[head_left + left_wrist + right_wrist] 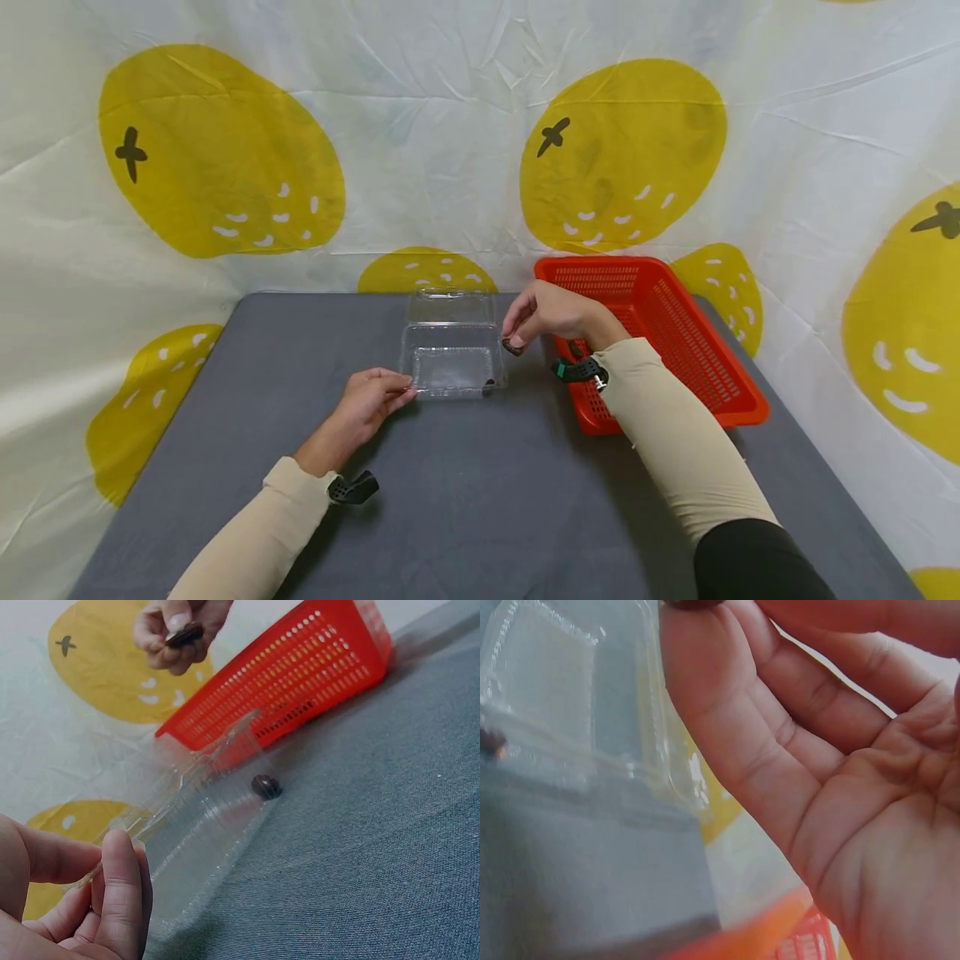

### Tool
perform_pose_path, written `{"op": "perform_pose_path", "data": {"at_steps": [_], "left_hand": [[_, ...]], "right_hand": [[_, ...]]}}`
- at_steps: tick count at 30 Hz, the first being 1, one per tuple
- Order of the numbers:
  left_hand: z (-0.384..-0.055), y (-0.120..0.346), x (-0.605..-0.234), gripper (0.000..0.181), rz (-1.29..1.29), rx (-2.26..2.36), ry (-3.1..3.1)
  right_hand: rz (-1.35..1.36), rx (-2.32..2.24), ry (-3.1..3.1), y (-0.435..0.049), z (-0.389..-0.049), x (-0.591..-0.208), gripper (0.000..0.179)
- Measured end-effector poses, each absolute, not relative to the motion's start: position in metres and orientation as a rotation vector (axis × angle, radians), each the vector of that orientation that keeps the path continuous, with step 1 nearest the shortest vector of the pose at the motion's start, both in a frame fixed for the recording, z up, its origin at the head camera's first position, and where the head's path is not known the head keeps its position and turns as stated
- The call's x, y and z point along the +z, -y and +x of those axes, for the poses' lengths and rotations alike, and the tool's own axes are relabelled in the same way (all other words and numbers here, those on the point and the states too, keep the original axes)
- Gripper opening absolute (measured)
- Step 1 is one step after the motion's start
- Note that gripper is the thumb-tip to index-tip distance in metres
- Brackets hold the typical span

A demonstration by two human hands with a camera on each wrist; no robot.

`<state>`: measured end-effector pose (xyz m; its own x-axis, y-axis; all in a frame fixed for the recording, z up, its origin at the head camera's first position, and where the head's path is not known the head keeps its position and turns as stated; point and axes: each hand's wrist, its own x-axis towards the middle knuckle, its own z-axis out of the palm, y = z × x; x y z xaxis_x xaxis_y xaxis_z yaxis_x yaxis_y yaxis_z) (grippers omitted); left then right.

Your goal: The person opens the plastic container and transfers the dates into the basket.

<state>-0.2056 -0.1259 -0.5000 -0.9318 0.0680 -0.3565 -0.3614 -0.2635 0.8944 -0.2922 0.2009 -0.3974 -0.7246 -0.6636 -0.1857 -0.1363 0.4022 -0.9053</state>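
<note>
A clear plastic clamshell box (453,367) lies with its lid (450,308) raised at the far side. My left hand (371,400) pinches the box's near left rim between thumb and fingers, plain in the left wrist view too. In the box's near right corner sits one small, glossy, dark brown nut-like piece (265,787). Just right of the box, above the table, my right hand (555,312) holds a similar dark brown piece (513,347) between thumb and fingertips. Its exact kind is hard to tell. In the right wrist view only the piece's lower edge shows.
A red slotted plastic basket (693,362) stands right of the box, under my right forearm. Dark brown pieces (576,348) lie inside it, partly hidden by the wrist. The grey tabletop (465,500) meets a white cloth backdrop (435,167) with yellow fruit prints.
</note>
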Motion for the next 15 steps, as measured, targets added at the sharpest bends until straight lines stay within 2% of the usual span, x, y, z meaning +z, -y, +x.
{"op": "perform_pose_path", "data": {"at_steps": [8, 15], "left_hand": [[-0.206, 0.130, -0.497, 0.005, -0.366, 2.268, -1.718], [-0.208, 0.132, -0.497, 0.008, -0.370, 2.262, -1.710]], "right_hand": [[-0.617, -1.336, -2.147, -0.224, -0.290, -0.392, 0.018], [-0.574, -1.374, -2.160, -0.247, -0.290, -0.393, 0.020]]}}
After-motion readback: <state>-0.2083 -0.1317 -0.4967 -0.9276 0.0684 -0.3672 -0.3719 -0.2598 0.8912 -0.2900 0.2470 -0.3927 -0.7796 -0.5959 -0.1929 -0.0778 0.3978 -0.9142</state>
